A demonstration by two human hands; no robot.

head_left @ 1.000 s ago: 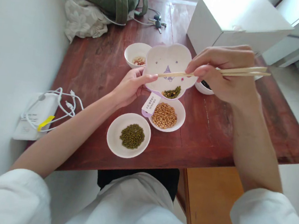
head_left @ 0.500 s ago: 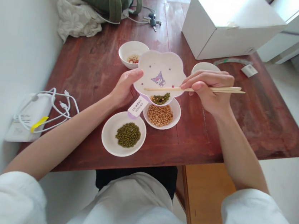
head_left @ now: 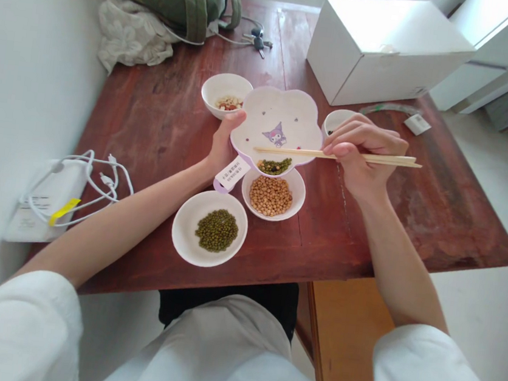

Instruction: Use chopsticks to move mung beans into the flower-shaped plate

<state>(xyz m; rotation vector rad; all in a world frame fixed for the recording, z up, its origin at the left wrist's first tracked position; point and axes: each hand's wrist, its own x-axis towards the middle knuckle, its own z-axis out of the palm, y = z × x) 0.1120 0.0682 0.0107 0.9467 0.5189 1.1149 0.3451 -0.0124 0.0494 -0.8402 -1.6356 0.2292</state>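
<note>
Right hand (head_left: 366, 159): chopsticks (head_left: 299, 152) are pinched by the fingers, tips held over the flower-shaped dish (head_left: 275, 104).
Left hand (head_left: 223, 144): the dish is gripped by its left rim.
Mixed beans (head_left: 274, 166): a small pile is left at the dish's near edge, seemingly unsorted.
Mung beans (head_left: 217, 230), tan beans (head_left: 270, 196): apparently mostly separated, each bowled.
Counter (head_left: 152, 118): bounded by the white box (head_left: 389, 47) behind; room is offered rightward; the near edge is almost reached by the mung-bean bowl (head_left: 183, 225).
</note>
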